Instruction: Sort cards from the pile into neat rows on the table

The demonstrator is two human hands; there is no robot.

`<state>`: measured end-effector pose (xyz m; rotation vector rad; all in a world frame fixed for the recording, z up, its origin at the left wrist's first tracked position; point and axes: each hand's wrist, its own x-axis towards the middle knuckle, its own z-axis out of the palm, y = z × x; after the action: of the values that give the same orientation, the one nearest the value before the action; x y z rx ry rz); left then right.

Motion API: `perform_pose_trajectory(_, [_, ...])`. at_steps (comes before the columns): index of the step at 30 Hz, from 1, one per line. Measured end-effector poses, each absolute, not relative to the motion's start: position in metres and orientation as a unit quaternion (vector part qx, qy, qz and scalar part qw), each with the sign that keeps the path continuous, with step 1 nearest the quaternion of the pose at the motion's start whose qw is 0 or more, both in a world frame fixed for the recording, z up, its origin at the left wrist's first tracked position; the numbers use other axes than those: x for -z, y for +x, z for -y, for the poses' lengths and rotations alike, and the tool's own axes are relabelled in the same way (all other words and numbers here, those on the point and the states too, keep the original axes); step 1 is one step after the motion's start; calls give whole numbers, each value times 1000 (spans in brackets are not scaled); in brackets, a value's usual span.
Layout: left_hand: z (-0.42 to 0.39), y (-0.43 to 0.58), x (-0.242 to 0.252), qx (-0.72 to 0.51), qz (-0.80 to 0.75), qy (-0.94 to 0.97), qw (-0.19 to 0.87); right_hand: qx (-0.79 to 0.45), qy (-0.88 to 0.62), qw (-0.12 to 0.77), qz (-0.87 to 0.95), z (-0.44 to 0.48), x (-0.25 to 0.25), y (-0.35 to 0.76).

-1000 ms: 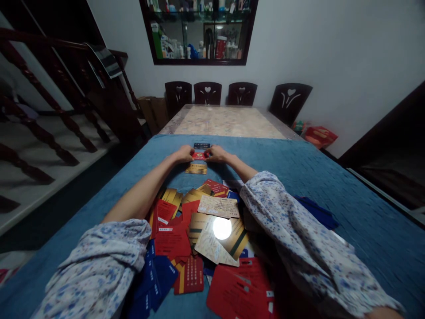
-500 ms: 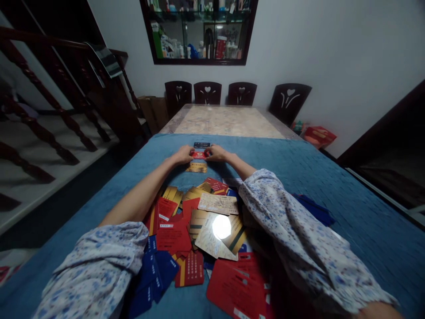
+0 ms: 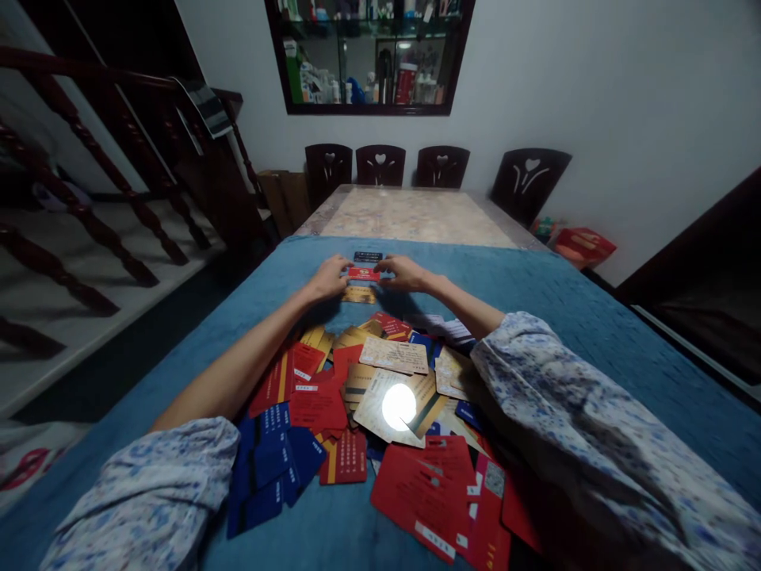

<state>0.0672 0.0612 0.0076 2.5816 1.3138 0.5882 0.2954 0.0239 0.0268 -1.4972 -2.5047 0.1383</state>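
Both my arms reach far forward over a blue cloth (image 3: 564,301). My left hand (image 3: 328,277) and my right hand (image 3: 405,274) pinch the two short ends of a red card (image 3: 364,274), fingers curled. A dark card (image 3: 368,257) lies just beyond it and a gold card (image 3: 359,295) just in front, the three forming a short column. Between my forearms, nearer me, lies a loose heap of red, blue and gold cards (image 3: 380,412) with a bright light spot on one of them.
Beyond the cloth is a bare marble tabletop (image 3: 410,216) with dark wooden chairs (image 3: 440,165) along the far wall. A stair railing (image 3: 89,182) runs at the left. A wall cabinet with bottles (image 3: 369,55) hangs above. A red bag (image 3: 586,244) sits on the floor right.
The view shifted slightly, so the card heap and my right sleeve appear lower and further right. Both hands stay on the red card in the same place.
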Motion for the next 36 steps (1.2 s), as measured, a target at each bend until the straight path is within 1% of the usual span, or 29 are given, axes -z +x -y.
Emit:
perform_pose_trajectory(12, [5,77,-17,-257,-353,892,121,-76,-442,194,873,44,-32,316])
perform_pose_trajectory(17, [28,78,-16,-245,-287,918,121,-98,-423,207,877,72,-32,326])
perform_pose_trajectory(21, [44,76,-16,-234,-237,935,120,-120,-398,206,886,92,-33,330])
perform_pose_trajectory(25, [57,76,-21,-217,-195,946,140,-146,-374,204,893,104,-32,331])
perform_pose_trajectory(31, [70,78,-25,-178,-123,959,184,-163,-347,154,911,112,-32,330])
perform_pose_trajectory(36, [76,79,-22,-171,-85,965,180,-167,-331,132,919,117,-36,328])
